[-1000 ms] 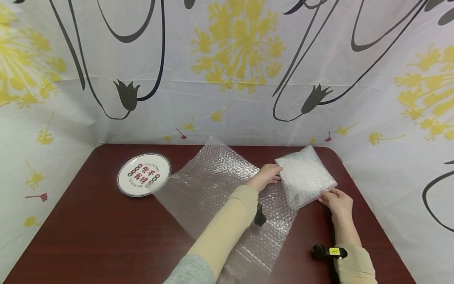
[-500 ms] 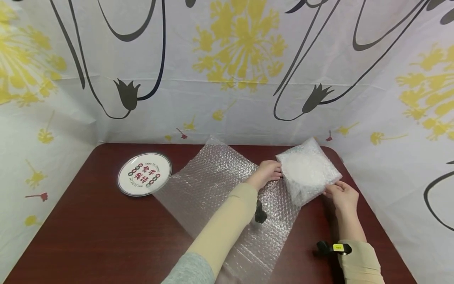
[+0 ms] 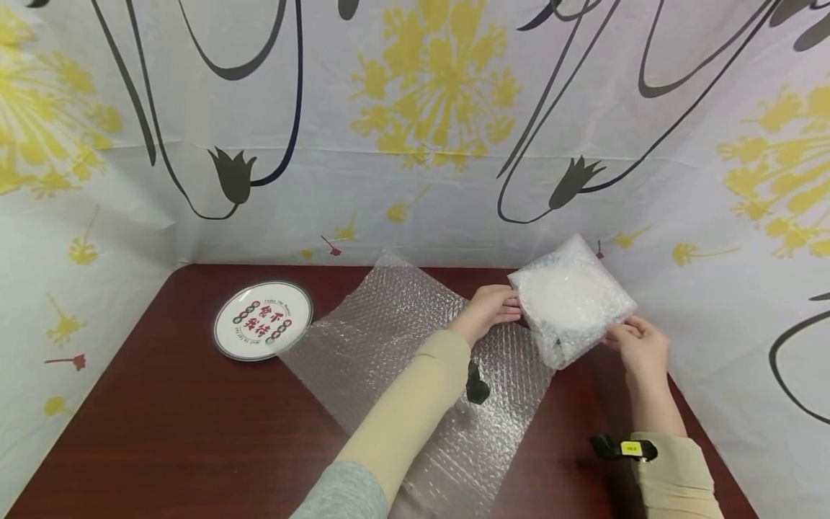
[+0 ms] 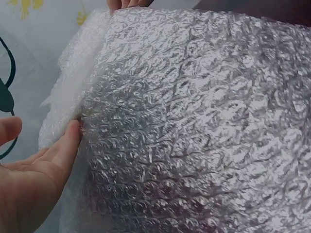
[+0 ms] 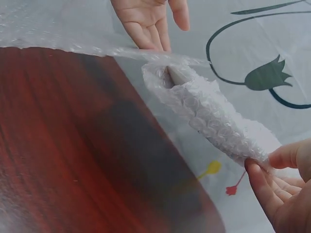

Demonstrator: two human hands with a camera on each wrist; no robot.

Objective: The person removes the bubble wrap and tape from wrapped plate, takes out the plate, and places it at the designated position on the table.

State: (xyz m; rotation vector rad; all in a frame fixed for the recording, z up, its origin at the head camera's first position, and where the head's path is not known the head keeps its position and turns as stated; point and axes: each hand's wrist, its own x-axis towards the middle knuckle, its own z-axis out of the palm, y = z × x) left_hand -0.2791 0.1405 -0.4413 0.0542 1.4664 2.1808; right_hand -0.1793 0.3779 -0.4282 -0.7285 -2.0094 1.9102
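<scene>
A bubble-wrapped package [image 3: 570,295] stands tilted up at the table's right rear, still joined to a long sheet of bubble wrap [image 3: 402,360]. Something round and white, like a plate, shows through the layers. In the right wrist view, a pale rim peeks from the open end of the wrap. My right hand [image 3: 642,349] pinches the package's near right corner between thumb and fingers. Against its left side lie the straight fingers of my left hand [image 3: 486,310], whose thumb stands apart in the left wrist view. The bubble wrap [image 4: 194,121] fills most of that view.
To the left on the dark red table [image 3: 194,425] lies a white plate [image 3: 262,321] with a dark rim and red characters. A corner of the sheet reaches its edge. Behind the table hangs a white cloth [image 3: 311,122] with yellow and grey flowers.
The package has tipped up further and shifted right and away, drawing the sheet a little with it. My right hand has moved up and right with its corner; the left has barely moved.
</scene>
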